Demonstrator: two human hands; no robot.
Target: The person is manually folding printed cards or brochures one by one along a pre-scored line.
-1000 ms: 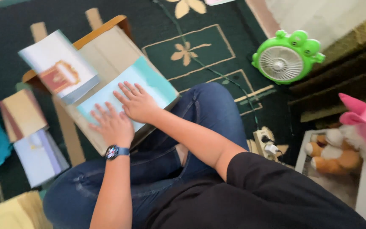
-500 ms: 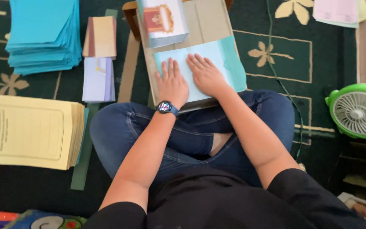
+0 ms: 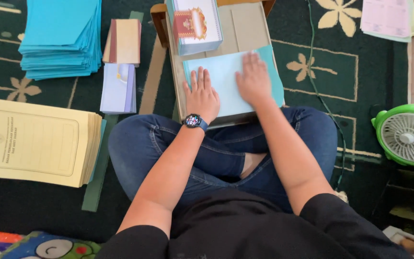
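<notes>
Both hands spread, palms flat on light-blue sheet (image 3: 224, 81): left hand (image 3: 201, 97) near-left, right hand (image 3: 254, 79) far-right; sheet's long axis left-right.

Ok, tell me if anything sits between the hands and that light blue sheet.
Nothing visible does. The left hand and the right hand both lie flat, directly on the light blue sheet.

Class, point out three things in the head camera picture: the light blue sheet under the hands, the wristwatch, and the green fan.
light blue sheet (image 3: 224, 79), head view, bare middle between the hands.
wristwatch (image 3: 193, 121), head view, its dark face.
green fan (image 3: 408, 135), head view, centre of the grille.
</notes>
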